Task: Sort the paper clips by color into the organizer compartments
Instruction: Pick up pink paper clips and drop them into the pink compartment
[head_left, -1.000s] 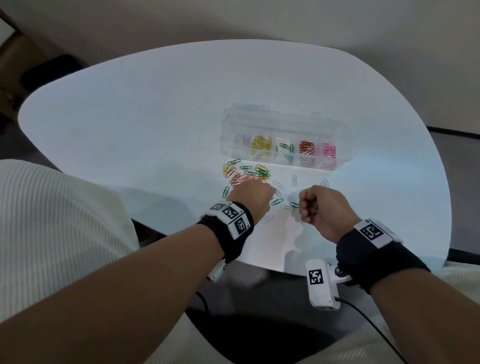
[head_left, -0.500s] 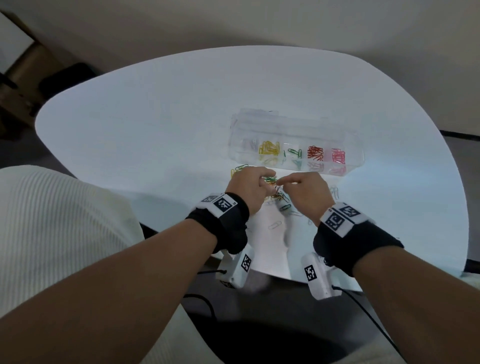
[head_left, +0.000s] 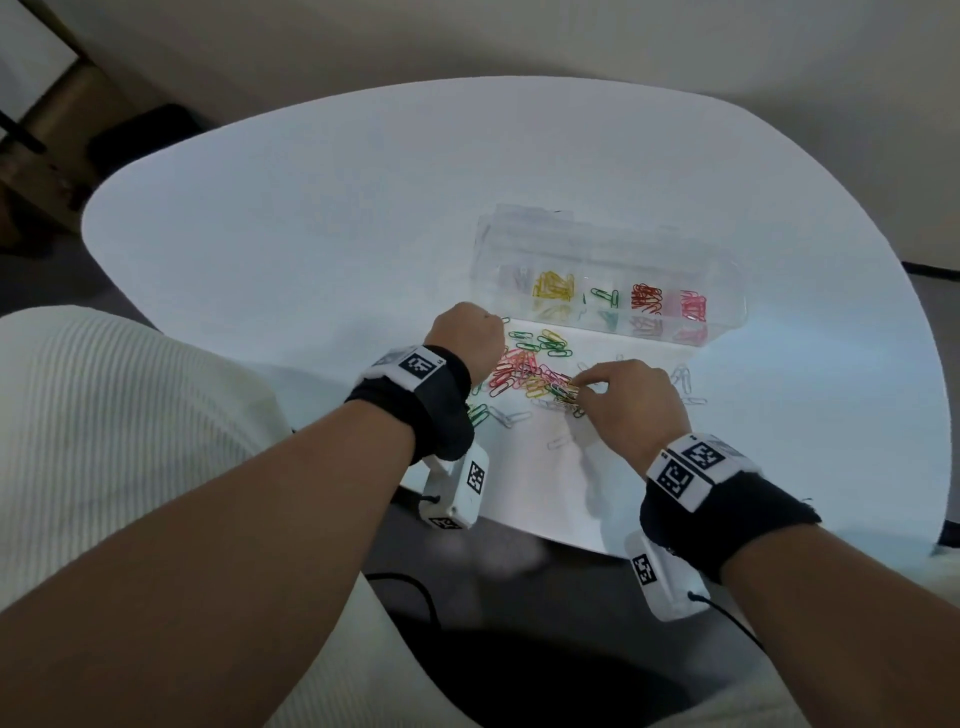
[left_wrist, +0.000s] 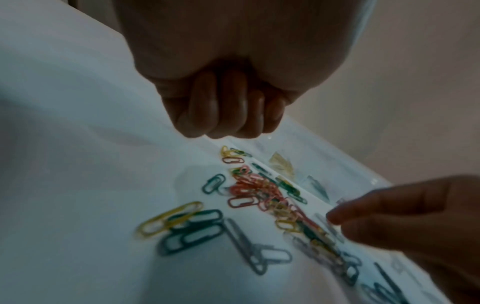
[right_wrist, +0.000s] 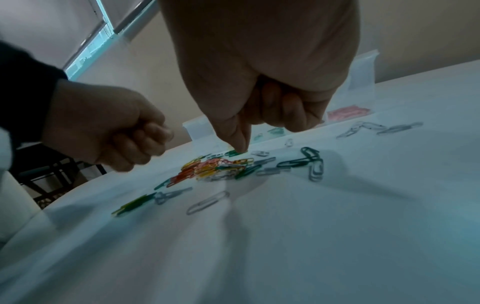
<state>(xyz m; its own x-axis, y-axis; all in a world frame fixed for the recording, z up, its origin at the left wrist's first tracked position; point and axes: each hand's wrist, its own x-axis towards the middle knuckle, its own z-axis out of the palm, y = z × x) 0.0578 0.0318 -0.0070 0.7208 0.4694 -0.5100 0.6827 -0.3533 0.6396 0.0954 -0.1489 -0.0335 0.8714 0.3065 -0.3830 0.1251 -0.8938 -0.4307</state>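
**Both hands over the clip pile**

My left hand (head_left: 470, 343) hovers above the left end of the pile of paper clips (head_left: 530, 371), fingers (left_wrist: 223, 109) curled tight into the palm; I see nothing held in that fist, and whether a clip hides inside I cannot tell. My right hand (head_left: 631, 400) reaches in from the right, its thumb and forefinger (right_wrist: 240, 133) pointing down together onto a green clip (right_wrist: 232, 152) at the far edge of the pile, the other fingers folded back. Whether the tips already pinch the clip or only touch it, I cannot tell.

The pile lies on the white table (head_left: 311, 208) between my two hands, just in front of the clear organizer (head_left: 608, 249). The loose clips are too tangled to count: pink, yellow, green and grey ones. Five compartments in the organizer hold clips: pale, yellow, green, red, pink. In the green one I count two clips (head_left: 605, 296).
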